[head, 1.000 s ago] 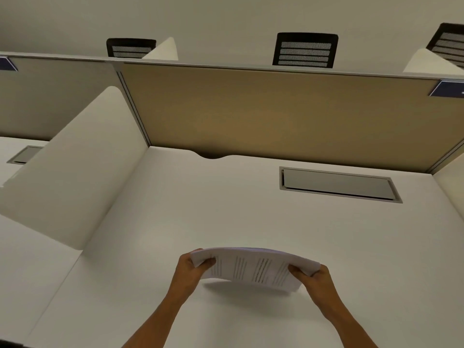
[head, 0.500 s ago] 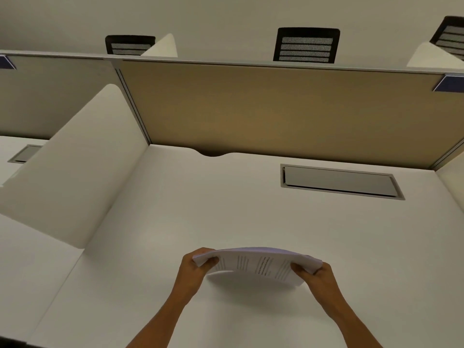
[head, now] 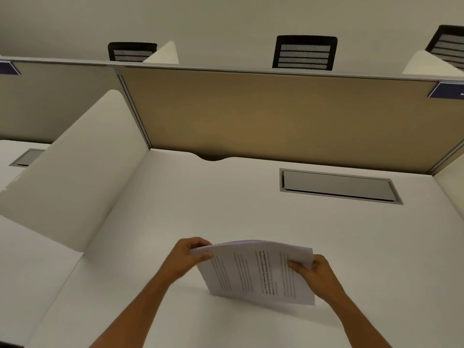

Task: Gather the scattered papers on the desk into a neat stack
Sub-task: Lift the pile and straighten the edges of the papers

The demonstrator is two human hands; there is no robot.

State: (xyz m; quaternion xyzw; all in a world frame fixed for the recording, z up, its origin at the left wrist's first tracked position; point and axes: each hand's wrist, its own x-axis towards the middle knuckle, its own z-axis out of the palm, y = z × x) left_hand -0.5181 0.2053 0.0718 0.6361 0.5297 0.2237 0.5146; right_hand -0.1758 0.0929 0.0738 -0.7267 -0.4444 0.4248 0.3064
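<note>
I stand the papers (head: 261, 272) on edge on the near tabletop (head: 251, 209), left hand (head: 187, 257) and right hand (head: 313, 272) each pinching an upper corner in curled fingers, probably to square the edges. A second ago the sheaf hung flatter, bowed, above the surface.

Dim, warm, even indoor light, seemingly from overhead. Soft shadow on the desk (head: 251, 209) under the papers (head: 258, 270) and below the tan partition (head: 276, 116). No glare. Slightly soft throughout; printed lines illegible. Wide-angle bending toward the frame edges.
</note>
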